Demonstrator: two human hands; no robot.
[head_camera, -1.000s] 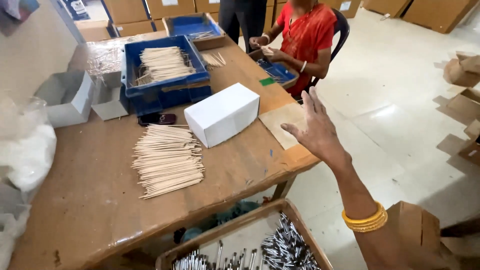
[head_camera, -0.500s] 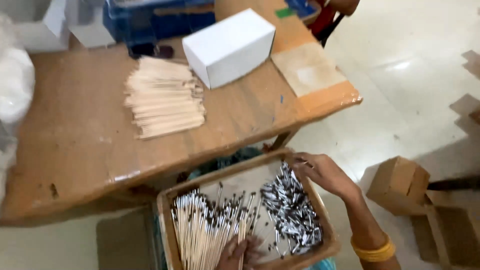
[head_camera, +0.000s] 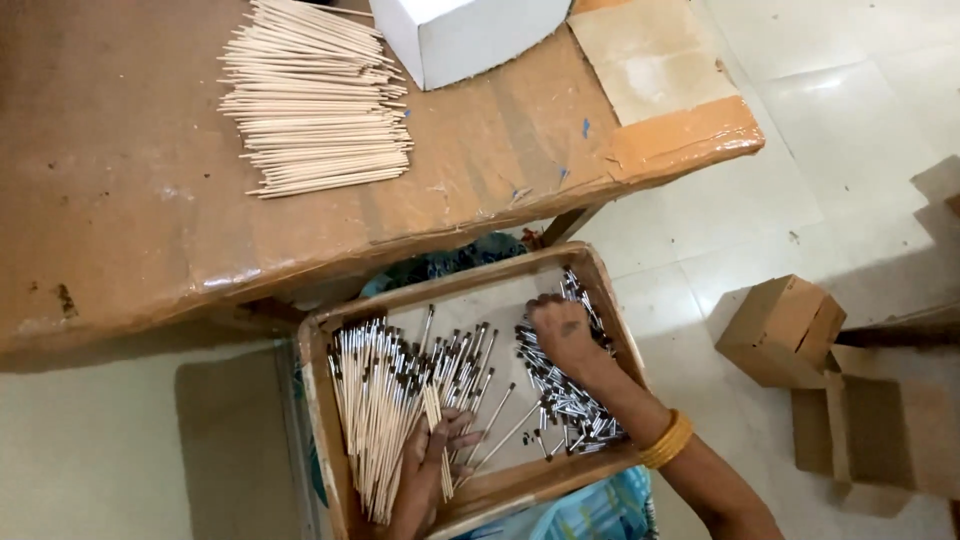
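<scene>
Tray (head_camera: 318, 345) below table (head_camera: 120, 230), sticks (head_camera: 375, 415) in tray left, ferrules (head_camera: 560, 395) right

Small hand-assembly workshop. Indicators: a worn table (head_camera: 130, 230) wrapped in brown tape, a pile of bare wooden sticks (head_camera: 315, 100), a wooden tray (head_camera: 470, 290) of dark-tipped sticks, cardboard boxes (head_camera: 780, 330) on the tiled floor (head_camera: 850, 120).

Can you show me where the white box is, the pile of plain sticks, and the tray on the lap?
White box (head_camera: 470, 35): head view, on its front side.
Plain sticks (head_camera: 315, 100): head view, middle of the pile.
Tray (head_camera: 450, 283): head view, on its far wooden rim.
</scene>
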